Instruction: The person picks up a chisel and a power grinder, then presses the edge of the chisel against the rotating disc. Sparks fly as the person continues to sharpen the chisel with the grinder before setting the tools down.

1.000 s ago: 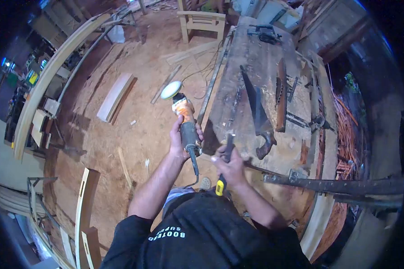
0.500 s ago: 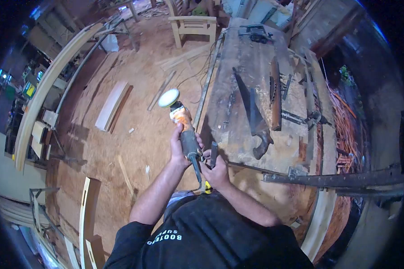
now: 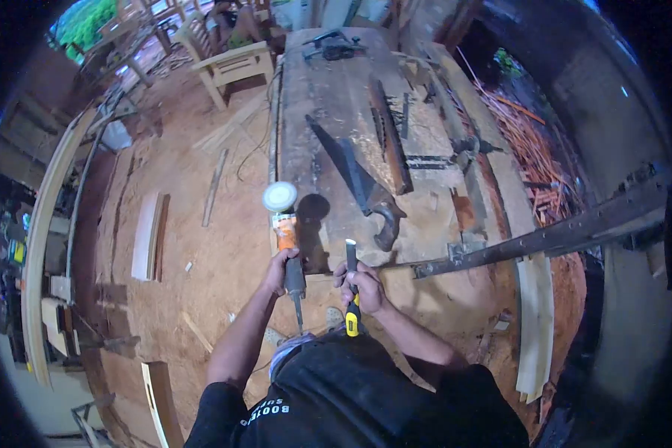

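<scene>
My left hand (image 3: pixel 281 266) grips the grey body of an orange angle grinder (image 3: pixel 287 237), held out in front of me with its white disc (image 3: pixel 279 197) at the far end, over the near edge of the workbench (image 3: pixel 328 112). A cord hangs from the grinder's rear. My right hand (image 3: pixel 361 286) is closed on a tool with a yellow-and-black handle (image 3: pixel 352 318) and a dark shaft pointing away from me, right beside the grinder.
A handsaw (image 3: pixel 358 185), a wooden strip (image 3: pixel 389 134), a clamp and a power tool (image 3: pixel 336 46) lie on the workbench. A long metal bar (image 3: pixel 545 233) crosses on the right. Boards lie on the sawdust floor at left; a wooden chair (image 3: pixel 228 67) stands beyond.
The view has swung right and my head has turned. Both hands have come together over the bench edge, the right hand's tool now upright beside the grinder.
</scene>
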Demonstrator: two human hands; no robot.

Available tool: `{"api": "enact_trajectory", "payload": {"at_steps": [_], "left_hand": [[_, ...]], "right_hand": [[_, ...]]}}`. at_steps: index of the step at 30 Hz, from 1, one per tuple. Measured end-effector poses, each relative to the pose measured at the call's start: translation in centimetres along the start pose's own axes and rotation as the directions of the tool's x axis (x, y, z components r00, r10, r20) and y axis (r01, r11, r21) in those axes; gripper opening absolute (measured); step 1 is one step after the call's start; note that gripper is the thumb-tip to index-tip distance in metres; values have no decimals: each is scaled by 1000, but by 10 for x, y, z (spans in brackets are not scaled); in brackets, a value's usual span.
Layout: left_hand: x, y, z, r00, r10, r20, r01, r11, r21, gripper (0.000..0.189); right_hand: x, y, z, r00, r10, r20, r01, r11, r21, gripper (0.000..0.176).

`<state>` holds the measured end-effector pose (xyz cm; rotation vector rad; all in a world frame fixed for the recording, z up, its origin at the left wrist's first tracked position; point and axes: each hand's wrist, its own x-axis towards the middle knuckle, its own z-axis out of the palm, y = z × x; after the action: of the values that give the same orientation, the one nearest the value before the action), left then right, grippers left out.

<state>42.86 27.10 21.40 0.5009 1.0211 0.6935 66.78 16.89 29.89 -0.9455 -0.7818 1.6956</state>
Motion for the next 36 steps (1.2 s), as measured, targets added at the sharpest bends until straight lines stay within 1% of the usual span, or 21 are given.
{"api": "enact_trajectory", "payload": {"at_steps": [1,2,3,4,7,10,12,16,19,21,22,24,27,29,30,33,36], "left_hand": [[12,-2,-1,1000,1,-25,0,998,58,36],[25,-5,-2,1000,0,-27,2,998,70,38],[40,-8,-4,1000,0,-31,2,997,81,40],[48,-8,-3,999,0,-35,3,996,92,42],[64,-2,2,977,167,-132,-118,942,315,40],[71,-1,9,934,313,-172,-216,879,426,43],[79,-2,9,912,356,-202,-217,839,499,44],[82,-2,13,878,416,-235,-181,745,642,46],[83,-6,13,862,453,-227,-188,703,686,50],[86,-9,12,849,479,-225,-203,688,696,57],[87,-11,9,841,491,-227,-209,682,701,60],[88,-8,2,847,492,-202,-197,642,741,59],[84,-4,1,843,505,-188,-175,585,792,58],[75,1,4,840,511,-183,-149,542,827,58],[63,6,16,841,510,-178,-134,516,846,57],[58,7,21,832,528,-168,-108,451,886,57],[62,3,18,826,543,-151,-73,368,927,58]], "right_hand": [[0,2,-4,1000,-12,-11,12,1000,-17,29],[0,3,-7,1000,-23,-18,22,999,-35,28],[-2,2,-6,999,-12,-43,12,1000,-7,28],[-4,0,-8,998,-21,-54,19,999,-34,28],[-9,-3,-14,996,-48,-76,41,995,-94,29],[-10,-3,-18,995,-64,-75,57,994,-89,29],[-12,-4,-19,995,-49,-83,43,997,-67,29],[-10,-4,-22,994,-73,-82,66,994,-84,29],[-9,-5,-22,992,-94,-83,86,992,-97,29],[-9,-6,-22,991,-107,-84,98,990,-104,31],[-10,-7,-22,989,-112,-101,98,987,-127,32],[-11,-10,-21,984,-121,-129,98,980,-172,35],[-12,-11,-15,952,-259,-167,177,903,-391,38],[-14,-14,-9,928,-321,-187,199,854,-481,36],[-16,-17,-5,915,-354,-195,207,825,-527,35],[-21,-26,8,895,-383,-229,228,833,-504,31],[-21,-31,17,890,-358,-284,200,864,-462,30]]}}
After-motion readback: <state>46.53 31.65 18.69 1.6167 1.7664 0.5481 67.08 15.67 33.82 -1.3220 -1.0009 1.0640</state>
